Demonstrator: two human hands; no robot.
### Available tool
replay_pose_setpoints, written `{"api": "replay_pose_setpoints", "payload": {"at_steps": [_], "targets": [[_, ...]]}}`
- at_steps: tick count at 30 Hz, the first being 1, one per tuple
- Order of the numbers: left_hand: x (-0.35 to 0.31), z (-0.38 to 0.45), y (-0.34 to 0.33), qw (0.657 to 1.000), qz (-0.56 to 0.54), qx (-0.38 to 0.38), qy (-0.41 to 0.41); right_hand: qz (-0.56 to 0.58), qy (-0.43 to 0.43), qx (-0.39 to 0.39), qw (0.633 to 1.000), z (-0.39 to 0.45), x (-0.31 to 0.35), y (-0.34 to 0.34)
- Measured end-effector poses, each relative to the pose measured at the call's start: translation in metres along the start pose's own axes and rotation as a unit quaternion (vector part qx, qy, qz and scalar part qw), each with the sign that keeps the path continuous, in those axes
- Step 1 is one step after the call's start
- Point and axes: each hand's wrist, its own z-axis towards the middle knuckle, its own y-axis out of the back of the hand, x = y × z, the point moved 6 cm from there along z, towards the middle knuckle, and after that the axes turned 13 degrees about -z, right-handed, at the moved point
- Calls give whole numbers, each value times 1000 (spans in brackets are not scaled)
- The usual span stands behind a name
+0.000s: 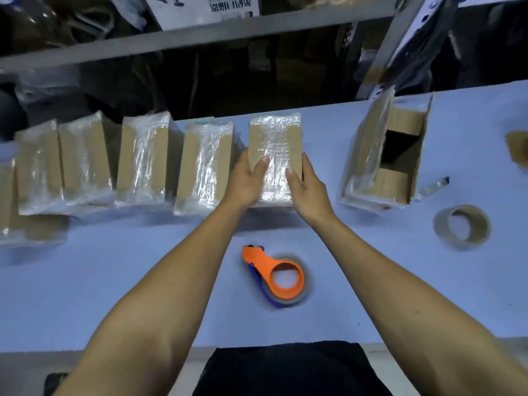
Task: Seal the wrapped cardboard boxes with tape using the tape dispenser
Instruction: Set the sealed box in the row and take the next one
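A cardboard box wrapped in clear film (275, 144) stands at the middle of the table's far side. My left hand (247, 178) grips its left side, thumb lying over the top face. My right hand (307, 187) grips its right side the same way. An orange tape dispenser (278, 274) with a roll of tape lies flat on the table, nearer me, between my forearms. Neither hand touches it. Several more wrapped boxes (143, 161) stand in a row to the left.
The light blue table (114, 281) carries an open cardboard box (400, 155) on its side at the right, a loose brown tape roll (461, 227) nearer me, and another brown roll (517, 148) at the right edge. Metal shelving (200, 35) rises behind the table.
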Motion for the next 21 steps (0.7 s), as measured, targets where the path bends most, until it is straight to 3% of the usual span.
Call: {"api": "replay_pose_setpoints", "payload": {"at_steps": [6,9,13,21], "targets": [[-18,-4,-1,999,49,-23,4,-91,-22,22,995,7,-2,7],[-42,-11,1,987,143,-21,-76,-189,14,-15,982,-1,12,25],[-70,-26,-10,936,297,50,-182,-343,63,-68,935,-23,33,63],[-101,-46,-74,815,486,149,-278,-493,37,-176,851,-83,8,154]]}}
